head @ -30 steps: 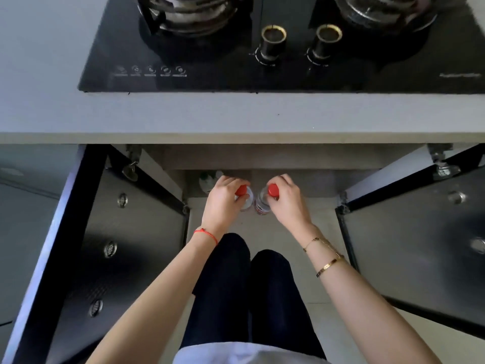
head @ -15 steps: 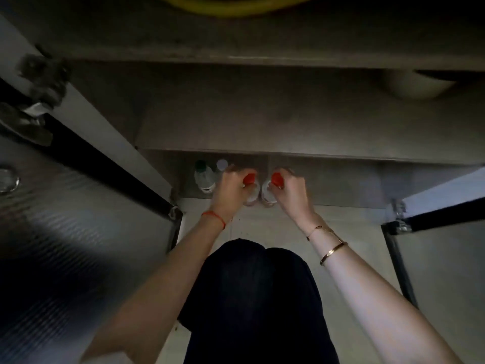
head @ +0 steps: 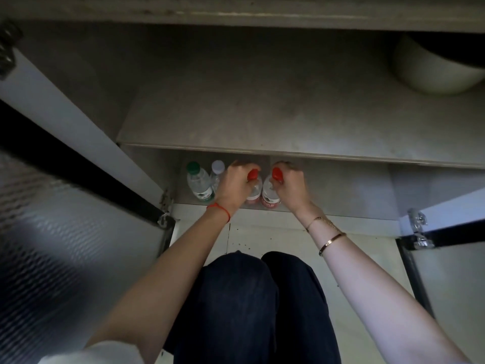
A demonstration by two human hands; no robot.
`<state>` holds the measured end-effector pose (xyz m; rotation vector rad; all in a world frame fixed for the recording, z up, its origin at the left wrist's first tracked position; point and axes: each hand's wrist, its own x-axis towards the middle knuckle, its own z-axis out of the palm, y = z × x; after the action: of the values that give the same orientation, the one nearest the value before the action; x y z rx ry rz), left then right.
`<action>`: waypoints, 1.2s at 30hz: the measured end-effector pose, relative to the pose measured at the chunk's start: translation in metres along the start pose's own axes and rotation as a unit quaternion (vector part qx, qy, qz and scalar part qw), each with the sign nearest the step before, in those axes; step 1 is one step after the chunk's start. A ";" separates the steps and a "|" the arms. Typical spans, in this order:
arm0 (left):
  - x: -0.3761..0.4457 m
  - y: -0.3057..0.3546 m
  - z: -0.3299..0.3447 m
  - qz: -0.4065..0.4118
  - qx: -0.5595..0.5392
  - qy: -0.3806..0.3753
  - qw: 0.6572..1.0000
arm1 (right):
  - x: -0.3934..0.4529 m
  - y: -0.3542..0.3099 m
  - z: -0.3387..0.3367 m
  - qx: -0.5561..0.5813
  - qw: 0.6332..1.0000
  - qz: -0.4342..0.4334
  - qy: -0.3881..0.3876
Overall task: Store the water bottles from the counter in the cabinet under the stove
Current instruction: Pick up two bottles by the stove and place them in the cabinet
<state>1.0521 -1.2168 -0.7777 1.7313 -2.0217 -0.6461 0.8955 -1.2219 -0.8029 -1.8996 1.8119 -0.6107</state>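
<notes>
Both hands are inside the open cabinet on its bottom level, under a middle shelf (head: 262, 122). My left hand (head: 235, 187) grips a clear red-capped water bottle (head: 254, 191) near its neck. My right hand (head: 290, 187) grips a second red-capped water bottle (head: 270, 195) the same way. The two bottles stand upright, side by side, on the cabinet floor (head: 341, 195). To their left stand a green-capped bottle (head: 198, 183) and a white-capped bottle (head: 217, 171), partly hidden behind my left hand.
The left cabinet door (head: 65, 232) and the right door (head: 451, 258) are swung open beside my arms. A white bowl (head: 430, 72) rests on the shelf at the upper right. My knees (head: 249, 285) are close to the cabinet's front edge.
The view dropped from the stove top to the cabinet's inside. Both hands moved the red-capped bottles deeper in and lower, down onto the cabinet floor next to the two other bottles.
</notes>
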 end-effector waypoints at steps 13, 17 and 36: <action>0.011 -0.003 0.013 -0.004 0.013 -0.010 1.000 | -0.001 0.001 0.002 0.008 1.000 0.012 -0.004; 0.008 -0.004 0.013 0.002 0.013 0.002 1.000 | -0.002 -0.002 -0.001 0.013 0.999 0.024 -0.016; -0.062 0.003 -0.031 0.069 0.026 0.077 0.994 | -0.050 -0.015 -0.039 -0.014 0.995 -0.047 0.081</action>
<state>1.0767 -1.1575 -0.7511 1.5987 -2.0440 -0.4060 0.8827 -1.1718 -0.7633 -2.0144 1.8461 -0.7979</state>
